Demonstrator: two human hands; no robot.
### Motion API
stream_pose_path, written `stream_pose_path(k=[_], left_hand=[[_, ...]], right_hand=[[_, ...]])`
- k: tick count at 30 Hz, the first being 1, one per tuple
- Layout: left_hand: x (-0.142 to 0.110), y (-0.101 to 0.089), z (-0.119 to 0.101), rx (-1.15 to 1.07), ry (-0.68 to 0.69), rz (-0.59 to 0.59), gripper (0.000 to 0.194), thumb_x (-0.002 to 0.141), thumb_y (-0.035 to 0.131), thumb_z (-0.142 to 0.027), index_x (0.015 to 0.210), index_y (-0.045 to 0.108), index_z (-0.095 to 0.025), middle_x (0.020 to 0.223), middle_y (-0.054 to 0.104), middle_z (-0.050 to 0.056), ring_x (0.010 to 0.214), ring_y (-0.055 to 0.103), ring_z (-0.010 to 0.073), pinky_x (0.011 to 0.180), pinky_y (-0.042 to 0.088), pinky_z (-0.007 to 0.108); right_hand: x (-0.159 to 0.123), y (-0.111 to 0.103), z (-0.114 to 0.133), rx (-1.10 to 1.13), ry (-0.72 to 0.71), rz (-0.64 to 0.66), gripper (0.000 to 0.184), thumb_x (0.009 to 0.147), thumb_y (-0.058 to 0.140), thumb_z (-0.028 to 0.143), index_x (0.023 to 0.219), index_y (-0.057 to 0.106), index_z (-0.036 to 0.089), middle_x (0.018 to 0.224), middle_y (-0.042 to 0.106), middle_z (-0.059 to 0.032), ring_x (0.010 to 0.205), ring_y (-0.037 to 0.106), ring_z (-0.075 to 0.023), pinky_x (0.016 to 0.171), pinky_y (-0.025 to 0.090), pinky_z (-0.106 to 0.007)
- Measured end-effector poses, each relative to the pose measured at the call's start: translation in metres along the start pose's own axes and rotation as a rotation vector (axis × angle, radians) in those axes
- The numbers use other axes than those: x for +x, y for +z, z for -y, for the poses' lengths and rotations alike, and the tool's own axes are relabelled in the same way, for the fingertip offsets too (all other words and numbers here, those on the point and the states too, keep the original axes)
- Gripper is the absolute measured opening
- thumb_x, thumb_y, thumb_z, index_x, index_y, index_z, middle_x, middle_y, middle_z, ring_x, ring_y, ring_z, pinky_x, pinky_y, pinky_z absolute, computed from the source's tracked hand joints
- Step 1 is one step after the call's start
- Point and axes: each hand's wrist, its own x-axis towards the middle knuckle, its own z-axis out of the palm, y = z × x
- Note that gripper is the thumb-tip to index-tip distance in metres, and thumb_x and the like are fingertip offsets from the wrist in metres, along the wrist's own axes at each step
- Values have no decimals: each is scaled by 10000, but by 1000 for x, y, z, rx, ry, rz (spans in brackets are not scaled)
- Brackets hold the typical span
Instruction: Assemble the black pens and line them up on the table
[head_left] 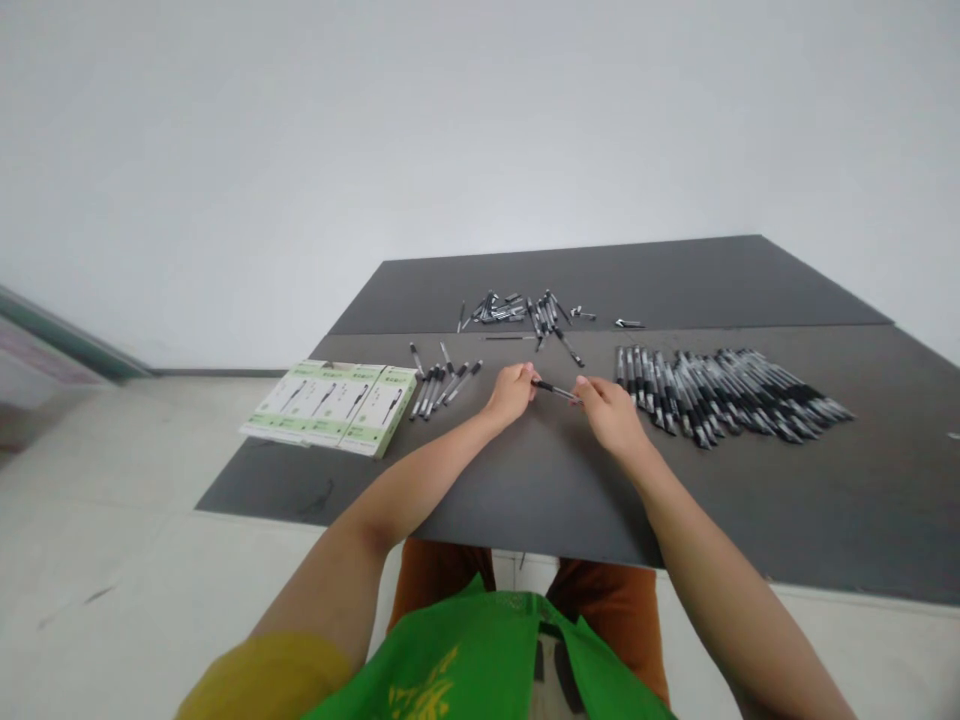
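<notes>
Between my two hands, above the dark table, a pen [556,389] with a black grip and a clear barrel is held roughly level. My left hand [514,391] is closed on its black end, and my right hand [606,408] pinches the other end. Fingertips cover both ends of the pen. Just left of my left hand lie several loose pen barrels [442,388]. Close to my right hand, a large spread of pens with black grips [720,395] lies in overlapping rows.
Flat white and green pen boxes [322,405] lie at the table's left edge. Beyond my hands are a heap of small black and clear pen parts [501,308], a bunch of thin pieces [546,315] and a few small bits [628,323]. A white wall stands behind the table [675,280].
</notes>
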Motion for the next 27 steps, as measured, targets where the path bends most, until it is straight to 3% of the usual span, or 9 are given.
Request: stream_pose_path(k=[3, 6, 8, 10, 12, 15, 17, 21, 27], left_hand=[[-6, 5, 1, -62, -13, -20, 482, 1007, 300, -400, 668, 558, -174, 456, 472, -26, 495, 472, 131, 593, 356, 256], [-14, 9, 3, -114, 38, 185, 487, 1002, 309, -422, 745, 618, -146, 488, 554, -4, 507, 516, 129, 604, 385, 255], [-17, 10, 3, -141, 84, 346, 495, 1003, 309, -415, 859, 673, -112, 556, 635, 28, 559, 572, 136, 642, 423, 258], [-18, 12, 1, -106, 139, 420, 470, 1001, 323, -378, 1006, 694, -90, 638, 697, 48, 651, 625, 148, 712, 457, 266], [-18, 12, -3, -3, 178, 412, 416, 987, 358, -320, 1108, 687, -95, 684, 724, 43, 718, 647, 157, 771, 470, 276], [-18, 10, -8, 150, 244, 387, 370, 962, 392, -249, 1141, 693, -129, 697, 733, 20, 745, 654, 162, 837, 473, 293], [-18, 9, -9, 213, 317, 388, 355, 957, 402, -228, 1120, 708, -155, 701, 737, 8, 763, 660, 160, 904, 461, 305], [-19, 7, -10, 264, 384, 390, 337, 957, 412, -201, 1105, 714, -183, 701, 740, -5, 771, 671, 159, 939, 452, 310], [-18, 5, -12, 327, 407, 420, 327, 970, 407, -198, 1101, 707, -201, 746, 752, -14, 864, 691, 148, 921, 466, 291]], right_hand=[[-2, 0, 8, 37, -6, -278, 417, 946, 336, 445, 799, 620, 177, 724, 658, -62, 686, 592, -185, 638, 391, -266], [8, -13, 13, -69, 21, -431, 366, 950, 357, 407, 890, 634, 175, 795, 680, -87, 735, 609, -205, 682, 400, -283], [27, -29, 12, -165, 45, -463, 346, 954, 387, 387, 982, 646, 159, 881, 703, -124, 819, 630, -237, 734, 404, -304], [52, -47, 6, -235, 75, -430, 406, 937, 475, 419, 1160, 606, 106, 912, 708, -154, 850, 634, -256, 739, 406, -310], [78, -63, -2, -306, 120, -340, 505, 908, 548, 466, 1182, 593, 44, 960, 700, -194, 841, 631, -249, 713, 403, -299], [107, -75, -11, -470, 153, -27, 505, 880, 564, 579, 932, 688, 92, 822, 695, -148, 740, 616, -213, 648, 371, -282], [117, -74, -16, -562, 142, 97, 538, 874, 536, 635, 799, 698, 127, 744, 680, -124, 713, 610, -205, 617, 348, -283], [126, -60, -30, -665, 111, 91, 547, 875, 519, 657, 876, 718, 147, 845, 714, -133, 793, 635, -217, 620, 348, -286], [146, -44, -56, -722, 157, 70, 575, 864, 525, 677, 1038, 712, 161, 1031, 726, -174, 962, 669, -278, 728, 444, -324]])
